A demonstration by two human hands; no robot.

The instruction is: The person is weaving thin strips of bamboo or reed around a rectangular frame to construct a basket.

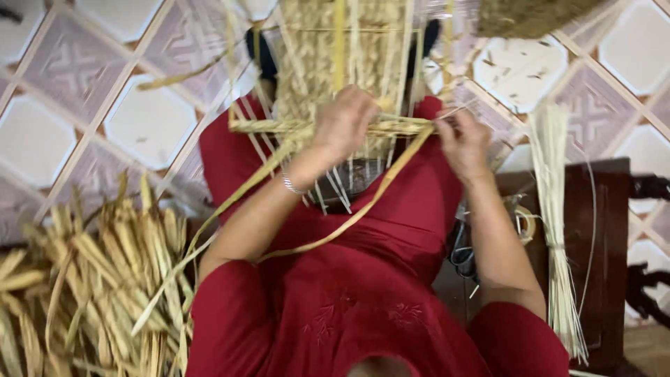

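Head view, looking down on someone in red weaving: the left hand (343,120) is closed over the horizontal straw band (279,126) on the woven mat panel (314,63) at twelve o'clock, and the right hand (462,139) pinches the band's other end. A loose long strand (349,220) trails toward seven o'clock over the lap; I reckon it could snag or slip free, slackening the row. Dried leaves (91,279) are piled at eight o'clock.

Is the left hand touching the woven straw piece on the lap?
Touching. The head view shows the left hand pressed onto the woven straw piece at its lower edge, fingers curled over the strands there.
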